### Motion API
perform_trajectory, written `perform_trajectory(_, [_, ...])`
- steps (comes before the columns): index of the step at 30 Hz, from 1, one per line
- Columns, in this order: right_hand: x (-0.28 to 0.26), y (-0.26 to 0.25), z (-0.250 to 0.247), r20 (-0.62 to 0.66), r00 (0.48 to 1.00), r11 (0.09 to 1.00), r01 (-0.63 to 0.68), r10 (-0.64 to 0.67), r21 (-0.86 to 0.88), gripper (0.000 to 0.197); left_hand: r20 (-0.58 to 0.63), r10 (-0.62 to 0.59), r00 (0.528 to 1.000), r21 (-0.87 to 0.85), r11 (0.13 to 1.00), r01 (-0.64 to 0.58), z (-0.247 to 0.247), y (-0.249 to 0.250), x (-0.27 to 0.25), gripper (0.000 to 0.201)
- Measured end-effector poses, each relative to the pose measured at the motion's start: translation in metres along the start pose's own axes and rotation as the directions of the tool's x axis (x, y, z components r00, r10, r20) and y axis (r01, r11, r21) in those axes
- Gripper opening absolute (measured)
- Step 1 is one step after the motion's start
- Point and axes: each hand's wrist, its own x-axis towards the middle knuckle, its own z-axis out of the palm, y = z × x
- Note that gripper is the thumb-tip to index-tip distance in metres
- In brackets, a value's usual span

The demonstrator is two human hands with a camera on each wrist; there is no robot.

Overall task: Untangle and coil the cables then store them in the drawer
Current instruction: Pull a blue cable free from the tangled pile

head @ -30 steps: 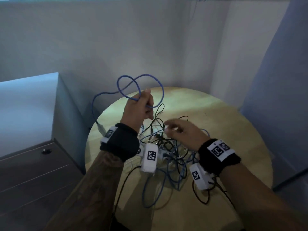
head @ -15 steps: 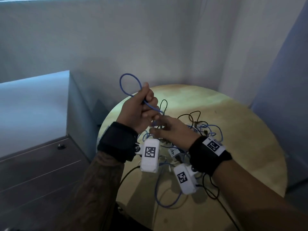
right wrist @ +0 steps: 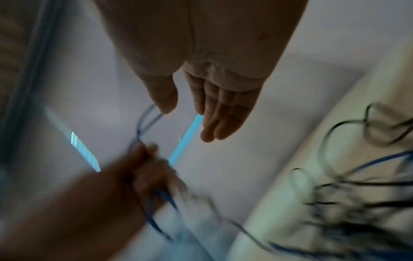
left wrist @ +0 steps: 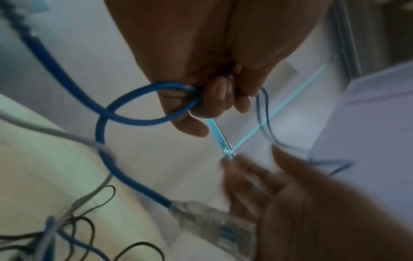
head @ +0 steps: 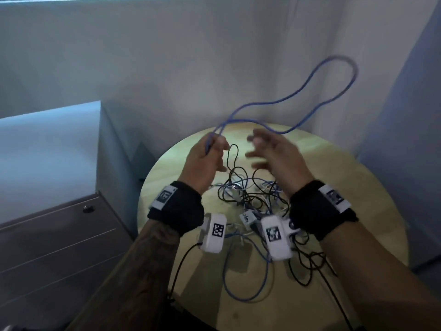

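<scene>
My left hand point(head: 213, 149) grips a blue cable point(head: 310, 91) above the table; a long loop of it arcs high to the right against the wall. In the left wrist view the fingers point(left wrist: 214, 98) curl round the blue cable point(left wrist: 134, 121), and its clear plug point(left wrist: 201, 217) hangs below. My right hand point(head: 256, 151) hovers beside the left, fingers spread and holding nothing; its straight fingers point(right wrist: 221, 116) show in the right wrist view. A tangle of black, blue and white cables point(head: 250, 197) lies on the round wooden table point(head: 358, 187) under both hands.
A grey drawer cabinet point(head: 59, 247) with a lock knob point(head: 88, 209) stands left of the table, drawers closed. Walls close in behind and to the right. More cable loops point(head: 243, 290) trail toward the table's near edge.
My right hand has come away from the left hand and opened. The blue cable's loop has swung up and far to the right, while the left hand keeps its grip.
</scene>
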Motion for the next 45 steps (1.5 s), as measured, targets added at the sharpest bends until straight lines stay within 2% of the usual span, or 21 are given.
perform_trajectory(1, [-0.007,0.017,-0.002,0.078,0.996,0.971,-0.022,0.041,-0.236,0.034,-0.039,-0.018,0.999,-0.077,0.997,0.015,-0.001,0.001,0.002,0.026])
perform_trajectory(2, [-0.015,0.034,-0.003,0.206,0.969,0.874,-0.018,0.134,-0.486,0.041,-0.066,-0.044,0.997,-0.176,0.984,0.032,-0.004,-0.001,0.006,0.027])
perform_trajectory(3, [-0.023,0.051,-0.005,0.341,0.901,0.73,0.04,0.269,-0.682,0.046,-0.091,-0.072,0.993,-0.269,0.962,0.045,-0.006,0.0,0.008,0.028])
perform_trajectory(5, [-0.031,0.08,-0.011,0.451,0.754,0.491,0.197,0.476,-0.848,0.055,-0.132,-0.1,0.986,-0.392,0.919,0.041,-0.013,0.001,0.012,0.03])
perform_trajectory(6, [-0.03,0.087,-0.014,0.449,0.733,0.443,0.223,0.511,-0.868,0.055,-0.147,-0.108,0.983,-0.438,0.899,0.033,-0.018,0.004,0.014,0.032])
perform_trajectory(13, [-0.005,0.106,-0.04,0.299,0.794,0.376,0.096,0.53,-0.922,0.055,-0.186,-0.125,0.975,-0.602,0.798,-0.013,-0.056,0.032,0.018,0.034])
perform_trajectory(16, [0.002,0.11,-0.043,0.243,0.845,0.343,0.076,0.476,-0.936,0.047,-0.084,-0.16,0.984,-0.594,0.801,0.08,-0.056,0.034,0.011,0.035])
perform_trajectory(20, [0.008,0.105,-0.05,0.137,0.873,0.156,0.071,0.468,-0.985,0.047,0.079,-0.228,0.97,-0.467,0.851,0.238,-0.046,0.018,-0.001,0.032])
perform_trajectory(21, [0.009,0.098,-0.052,0.094,0.895,0.148,0.032,0.437,-0.988,0.048,0.126,-0.246,0.961,-0.42,0.864,0.277,-0.044,0.014,-0.005,0.031])
perform_trajectory(22, [0.009,0.088,-0.053,0.061,0.934,0.216,-0.018,0.352,-0.976,0.048,0.175,-0.265,0.948,-0.362,0.878,0.312,-0.041,0.011,-0.009,0.03])
perform_trajectory(23, [0.008,0.076,-0.054,0.045,0.979,0.343,-0.026,0.198,-0.939,0.046,0.225,-0.282,0.933,-0.284,0.897,0.34,-0.037,0.008,-0.015,0.03])
perform_trajectory(24, [0.004,0.059,-0.052,0.042,0.999,0.488,0.046,-0.02,-0.872,0.043,0.278,-0.295,0.914,-0.187,0.917,0.353,-0.033,0.006,-0.021,0.032])
perform_trajectory(25, [-0.003,0.041,-0.047,0.042,0.972,0.6,0.175,-0.23,-0.78,0.042,0.331,-0.301,0.894,-0.083,0.935,0.346,-0.028,0.004,-0.027,0.033])
perform_trajectory(26, [-0.012,0.02,-0.039,0.065,0.927,0.651,0.307,-0.368,-0.694,0.045,0.384,-0.293,0.876,0.007,0.949,0.314,-0.024,0.004,-0.033,0.033])
perform_trajectory(27, [-0.023,0.004,-0.029,0.124,0.896,0.662,0.402,-0.426,-0.633,0.049,0.434,-0.266,0.861,0.078,0.963,0.258,-0.019,0.004,-0.038,0.032])
perform_trajectory(30, [-0.046,-0.013,-0.004,0.332,0.894,0.62,0.448,-0.301,-0.644,0.039,0.453,-0.165,0.876,0.245,0.968,0.056,-0.011,0.006,-0.045,0.025])
perform_trajectory(32, [-0.048,-0.009,-0.005,0.336,0.922,0.677,0.373,-0.193,-0.634,0.019,0.384,-0.122,0.915,0.28,0.96,0.011,-0.012,0.003,-0.045,0.023])
perform_trajectory(33, [-0.045,-0.007,-0.009,0.297,0.938,0.725,0.331,-0.18,-0.604,0.022,0.337,-0.12,0.934,0.278,0.96,0.023,-0.014,0.001,-0.044,0.024])
perform_trajectory(36, [-0.036,-0.007,-0.024,0.167,0.971,0.773,0.236,-0.17,-0.589,0.025,0.307,-0.227,0.924,0.112,0.973,0.201,-0.022,0.0,-0.045,0.026])
perform_trajectory(42, [-0.021,-0.003,-0.05,-0.127,0.971,0.795,0.087,-0.202,-0.601,0.024,0.442,-0.345,0.828,-0.027,0.917,0.397,-0.018,-0.001,-0.05,0.036])
perform_trajectory(45, [-0.017,0.008,-0.056,-0.186,0.966,0.786,0.027,-0.179,-0.618,0.026,0.518,-0.384,0.765,-0.119,0.853,0.509,-0.015,0.003,-0.05,0.035])
